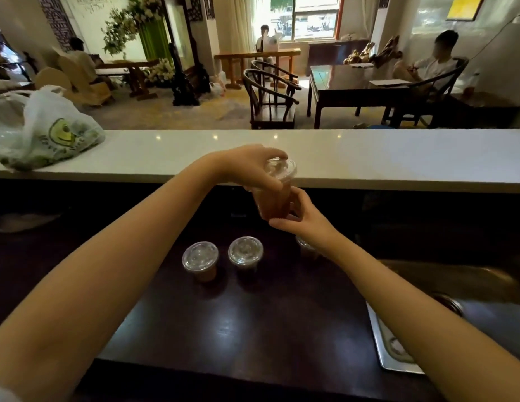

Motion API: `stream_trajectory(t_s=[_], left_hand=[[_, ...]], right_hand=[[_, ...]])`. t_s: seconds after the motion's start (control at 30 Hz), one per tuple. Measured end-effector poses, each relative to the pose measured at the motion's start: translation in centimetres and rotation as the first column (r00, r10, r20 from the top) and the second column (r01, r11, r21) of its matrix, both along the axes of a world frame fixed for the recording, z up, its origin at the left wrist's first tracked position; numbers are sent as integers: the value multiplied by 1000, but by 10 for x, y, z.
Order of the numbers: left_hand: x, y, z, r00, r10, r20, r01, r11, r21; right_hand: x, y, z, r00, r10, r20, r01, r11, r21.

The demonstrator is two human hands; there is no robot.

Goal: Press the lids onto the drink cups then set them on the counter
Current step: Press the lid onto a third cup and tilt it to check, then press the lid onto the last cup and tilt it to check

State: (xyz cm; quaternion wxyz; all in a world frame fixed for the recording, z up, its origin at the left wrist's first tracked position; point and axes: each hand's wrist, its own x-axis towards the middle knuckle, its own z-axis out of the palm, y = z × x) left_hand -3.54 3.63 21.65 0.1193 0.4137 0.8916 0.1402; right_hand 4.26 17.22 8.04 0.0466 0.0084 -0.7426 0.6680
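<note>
Left hand grips the clear lid atop a raised cup of brown drink; right hand clasps its base, before the white counter. Two lidded cups stand below.

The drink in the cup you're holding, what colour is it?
Amber-brown, seen in the head view through the clear held cup.

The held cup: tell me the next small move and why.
Probably lift the held cup forward onto the white counter. Its lid already sits on the rim under the left hand, the right hand grips its base, and it hangs just short of the counter's edge.
</note>
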Motion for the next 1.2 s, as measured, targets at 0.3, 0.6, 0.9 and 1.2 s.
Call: stream_trajectory(t_s=[0.3, 0.6, 0.9, 1.2], left_hand=[[20, -27, -102, 989, 130, 75, -125, 990, -67], [38, -69, -177, 961, 274, 32, -273, 961, -41], [46, -94, -220, 925, 363, 108, -364, 931, -11], [57, -114, -249, 889, 440, 127, -448, 892, 49]], right_hand=[[-29, 67, -85, 940, -261, 219, -16, 609, 793], [-45, 79, -120, 934, -305, 186, 13, 550, 835], [-37, 79, -124, 950, -291, 117, 95, 623, 776], [8, 37, -109, 984, -175, 46, 91, 700, 708]])
